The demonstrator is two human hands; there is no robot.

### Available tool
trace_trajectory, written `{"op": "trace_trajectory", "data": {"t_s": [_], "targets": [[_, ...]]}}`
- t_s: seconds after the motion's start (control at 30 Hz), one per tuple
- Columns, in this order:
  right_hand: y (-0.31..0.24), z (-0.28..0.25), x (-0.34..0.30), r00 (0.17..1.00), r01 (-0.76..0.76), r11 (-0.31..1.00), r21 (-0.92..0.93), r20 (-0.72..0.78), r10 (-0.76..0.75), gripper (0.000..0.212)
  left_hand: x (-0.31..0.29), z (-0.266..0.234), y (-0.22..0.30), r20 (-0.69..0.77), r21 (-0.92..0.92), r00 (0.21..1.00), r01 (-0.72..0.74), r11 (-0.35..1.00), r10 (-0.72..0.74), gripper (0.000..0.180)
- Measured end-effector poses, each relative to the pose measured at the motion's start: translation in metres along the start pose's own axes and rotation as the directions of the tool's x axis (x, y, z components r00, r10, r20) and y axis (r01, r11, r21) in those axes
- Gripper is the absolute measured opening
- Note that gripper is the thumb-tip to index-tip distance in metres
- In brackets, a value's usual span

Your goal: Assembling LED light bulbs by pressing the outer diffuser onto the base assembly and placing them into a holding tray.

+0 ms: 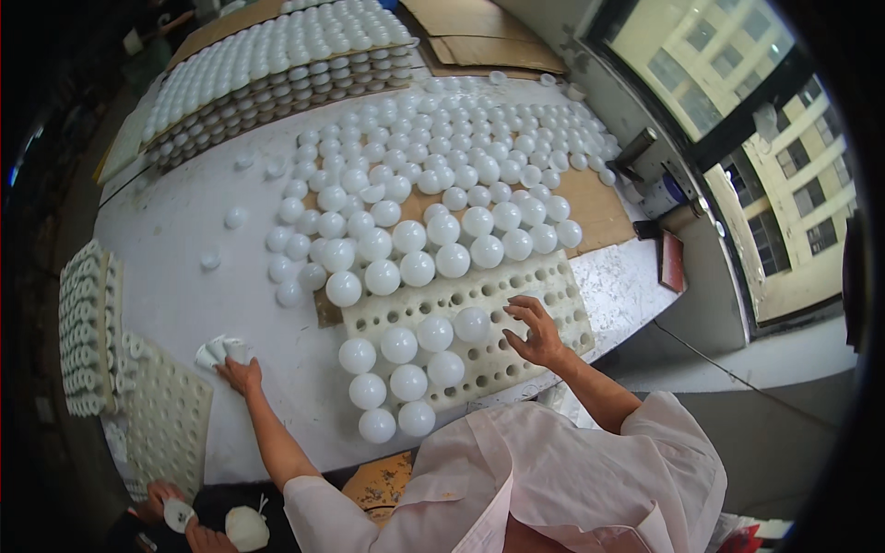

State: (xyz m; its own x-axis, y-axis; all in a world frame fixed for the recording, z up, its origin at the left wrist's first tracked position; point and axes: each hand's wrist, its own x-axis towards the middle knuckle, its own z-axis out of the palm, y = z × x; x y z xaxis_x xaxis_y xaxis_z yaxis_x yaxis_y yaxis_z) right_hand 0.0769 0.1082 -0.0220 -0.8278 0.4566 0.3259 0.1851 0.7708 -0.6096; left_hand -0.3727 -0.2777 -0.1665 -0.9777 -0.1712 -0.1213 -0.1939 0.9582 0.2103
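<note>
At the left of the table my left hand closes its fingers on a small cluster of white cone-shaped cups. How many cups it grips is hard to make out. My right hand hovers over the pale perforated board with fingers spread and nothing between them. Nearest to it is a glossy white bulb globe standing at the end of a row on the board. More globes fill the board's near left part, and further rows line its far edge.
Many white domes crowd a cardboard sheet behind the board. Stacked trays of domes stand at the far left. A perforated board and white parts lie left. Another person's hand holds a white round piece. A window is right.
</note>
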Motion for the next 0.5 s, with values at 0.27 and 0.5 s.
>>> {"op": "trace_trajectory", "data": {"t_s": [0.27, 0.5], "targets": [[0.088, -0.081, 0.025, 0.892, -0.183, 0.982, 0.046, -0.412, 0.185, 0.043, -0.015, 0.008, 0.032, -0.144, 0.123, 0.979, -0.125, 0.985, 0.142, 0.05], [0.228, -0.136, 0.133, 0.847, -0.278, 0.943, 0.181, -0.416, 0.33, 0.042, -0.049, 0.001, 0.041, -0.194, -0.06, 0.968, -0.171, 0.983, 0.157, 0.047]]}}
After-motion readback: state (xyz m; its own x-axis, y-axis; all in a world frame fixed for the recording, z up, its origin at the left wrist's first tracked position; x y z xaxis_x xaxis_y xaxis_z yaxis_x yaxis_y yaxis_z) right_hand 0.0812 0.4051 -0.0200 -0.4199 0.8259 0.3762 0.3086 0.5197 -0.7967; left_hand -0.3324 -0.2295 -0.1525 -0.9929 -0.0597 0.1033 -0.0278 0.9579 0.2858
